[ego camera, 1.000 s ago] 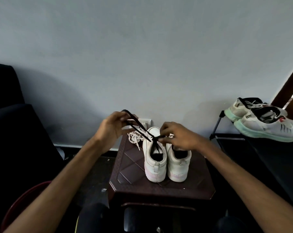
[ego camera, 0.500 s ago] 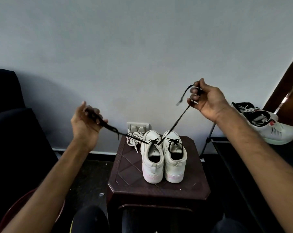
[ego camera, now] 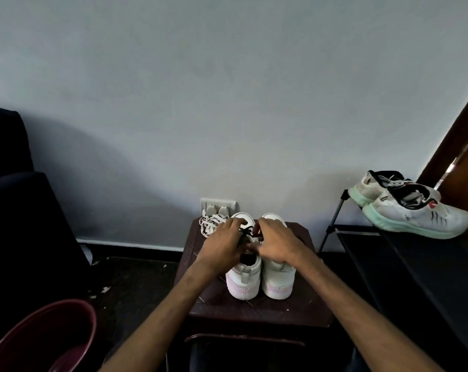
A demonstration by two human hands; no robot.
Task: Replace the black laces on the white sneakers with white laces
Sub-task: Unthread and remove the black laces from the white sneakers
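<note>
As hands [ego camera: 223, 244] [ego camera: 277, 245] meet, curled (perhaps pinching lace [ego camera: 247, 232])

One wide-angle view, taken from the person's head, faces forward and tilts down toward a grey wall [ego camera: 227, 103]. It sits close above a dark stool [ego camera: 254, 312], with the white sneakers [ego camera: 243, 283] low in the middle. A maroon bucket [ego camera: 39, 339] and a black shoe rack [ego camera: 415, 264] mark its lower corners.
</note>
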